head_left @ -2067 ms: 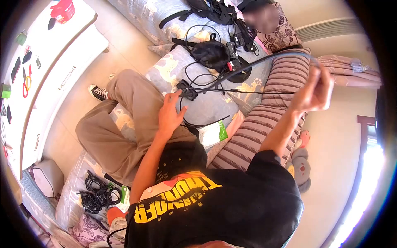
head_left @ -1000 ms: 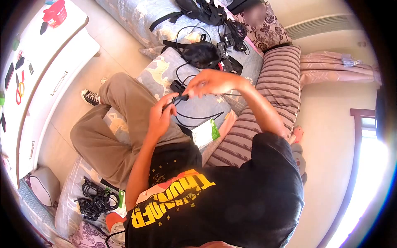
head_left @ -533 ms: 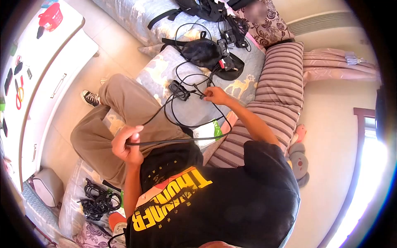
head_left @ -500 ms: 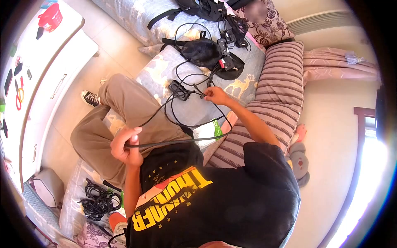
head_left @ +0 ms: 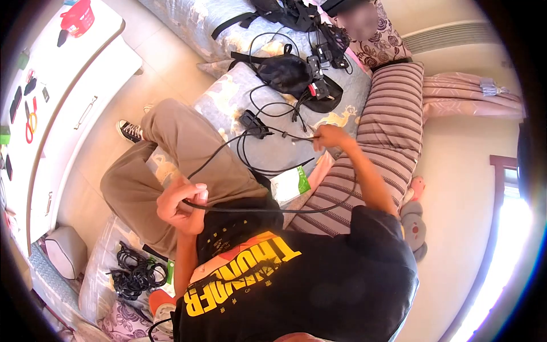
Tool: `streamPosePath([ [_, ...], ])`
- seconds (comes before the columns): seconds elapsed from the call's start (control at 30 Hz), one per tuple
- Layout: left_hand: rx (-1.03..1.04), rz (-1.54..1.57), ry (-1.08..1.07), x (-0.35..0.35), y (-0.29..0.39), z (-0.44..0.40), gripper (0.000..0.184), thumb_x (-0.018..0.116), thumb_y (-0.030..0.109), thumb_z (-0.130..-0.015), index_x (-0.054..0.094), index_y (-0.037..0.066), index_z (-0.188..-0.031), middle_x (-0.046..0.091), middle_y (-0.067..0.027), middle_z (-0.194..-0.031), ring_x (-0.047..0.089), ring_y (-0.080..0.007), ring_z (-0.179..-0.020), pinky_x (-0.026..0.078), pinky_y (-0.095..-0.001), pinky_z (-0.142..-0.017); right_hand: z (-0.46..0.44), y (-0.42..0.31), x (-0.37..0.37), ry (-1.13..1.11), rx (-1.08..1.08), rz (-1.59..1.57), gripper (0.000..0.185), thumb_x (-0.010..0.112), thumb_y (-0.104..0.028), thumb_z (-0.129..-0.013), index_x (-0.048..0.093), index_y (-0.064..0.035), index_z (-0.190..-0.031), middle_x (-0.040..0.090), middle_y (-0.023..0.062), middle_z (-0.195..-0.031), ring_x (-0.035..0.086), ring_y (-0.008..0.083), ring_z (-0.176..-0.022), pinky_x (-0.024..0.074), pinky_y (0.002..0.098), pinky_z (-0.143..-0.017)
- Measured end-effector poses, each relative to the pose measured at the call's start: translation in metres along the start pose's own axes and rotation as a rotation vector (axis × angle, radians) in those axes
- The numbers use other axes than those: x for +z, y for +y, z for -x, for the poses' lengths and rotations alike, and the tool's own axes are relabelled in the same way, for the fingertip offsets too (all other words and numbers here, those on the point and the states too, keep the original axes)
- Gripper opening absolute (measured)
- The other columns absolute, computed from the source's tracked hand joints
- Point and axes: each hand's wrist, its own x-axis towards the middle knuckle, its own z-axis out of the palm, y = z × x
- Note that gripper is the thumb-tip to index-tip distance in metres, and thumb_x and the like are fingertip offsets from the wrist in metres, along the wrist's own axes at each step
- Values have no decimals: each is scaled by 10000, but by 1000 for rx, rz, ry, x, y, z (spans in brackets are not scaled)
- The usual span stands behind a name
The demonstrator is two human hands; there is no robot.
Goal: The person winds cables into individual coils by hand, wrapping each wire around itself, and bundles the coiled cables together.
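Observation:
My left hand (head_left: 181,206) is closed round a black cable (head_left: 268,211), which loops across the front of my shirt towards the right. Over the grey sofa seat, my right hand (head_left: 331,138) pinches part of the cable near the striped cushion. A small black device (head_left: 254,124) lies on the seat between my hands, with cable running beside it. Further back sits a black pouch (head_left: 288,74) with cables round it. A white and green packet (head_left: 289,185) lies near my waist.
A coiled bundle of black cables (head_left: 137,271) lies at the lower left. The white cabinet (head_left: 85,97) holds scissors, a red basket (head_left: 77,18) and small dark items. A striped cushion (head_left: 393,114) stands along the right side, and black straps (head_left: 285,14) lie at the back.
My left hand has gone from the device to beside my lap, drawing cable with it. My right hand came down from the upper right and has lately shifted slightly right, pulling the cable out.

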Motion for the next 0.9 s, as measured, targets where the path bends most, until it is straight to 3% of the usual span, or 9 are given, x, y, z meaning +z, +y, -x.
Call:
streamPosePath([
  [0.03, 10, 45, 21, 0, -1, 0, 154, 731, -73, -752, 722, 28, -867, 598, -27, -696, 479, -173, -613, 374, -298, -591, 8, -11, -10, -107, -8, 59, 304, 527, -35, -840, 776, -42, -1014, 749, 36, -789, 576, 97, -593, 452, 279, -543],
  [0.13, 56, 149, 44, -7, -10, 0, 155, 765, -65, -727, 702, 62, -791, 554, -4, -692, 493, -208, -720, 404, -352, -704, 41, -81, -50, 11, -55, -575, 338, 521, -13, -863, 783, -58, -1070, 763, 22, -876, 529, 78, -599, 443, 259, -566],
  [0.33, 66, -13, -158, -71, -26, 2, 183, 805, -1, -732, 678, 125, -771, 526, 3, -818, 487, -254, -931, 369, -419, -850, 14, -186, -12, 41, -510, -495, 293, 523, -42, -1006, 721, -26, -1222, 743, 45, -1041, 621, 89, -759, 504, 249, -706],
  [0.47, -265, -559, -43, -119, -41, 13, 218, 726, -65, -771, 746, 128, -870, 647, -80, -1230, 562, -278, -1146, 446, -391, -970, -26, -263, 22, -216, -596, -439, 313, 505, -75, -1035, 689, -24, -1284, 733, 47, -1108, 652, 103, -860, 531, 266, -781],
  [0.5, -270, -718, -38, -125, -50, 14, 278, 662, -41, -862, 751, 101, -1084, 611, -105, -1382, 584, -274, -1247, 483, -377, -997, -26, -291, 21, -267, -572, -448, 316, 507, -75, -1034, 686, -21, -1289, 732, 47, -1102, 652, 103, -865, 531, 268, -785],
  [0.63, -810, -11, 282, -140, -78, 42, 376, 544, 102, -1046, 557, -6, -1406, 608, -127, -1389, 569, -290, -1340, 430, -402, -1123, -86, -350, 60, -276, -850, -487, 339, 520, -51, -1016, 669, -4, -1317, 718, 56, -1132, 641, 127, -899, 532, 303, -815],
  [0.8, -341, -431, 338, -100, -32, 22, 415, 566, 127, -1032, 564, 13, -1431, 608, -152, -1400, 580, -309, -1313, 400, -420, -1149, -97, -411, 85, -367, -948, -318, 367, 527, 44, -931, 682, 26, -1263, 707, 89, -1154, 654, 157, -1010, 514, 313, -927],
  [0.87, -152, -927, 151, -92, -14, 7, 425, 580, 101, -1011, 569, 20, -1429, 610, -171, -1384, 583, -318, -1305, 420, -420, -1128, -107, -416, 105, -418, -985, -350, 372, 511, 69, -908, 685, 18, -1233, 701, 85, -1092, 651, 160, -990, 518, 312, -903],
  [0.9, -291, -806, -9, -87, -16, 5, 516, 588, 64, -984, 505, 48, -1492, 593, -207, -1365, 606, -371, -1253, 483, -415, -1043, -111, -417, 116, -431, -986, -406, 368, 509, 72, -908, 682, 15, -1228, 698, 84, -1072, 649, 160, -976, 522, 315, -888],
])
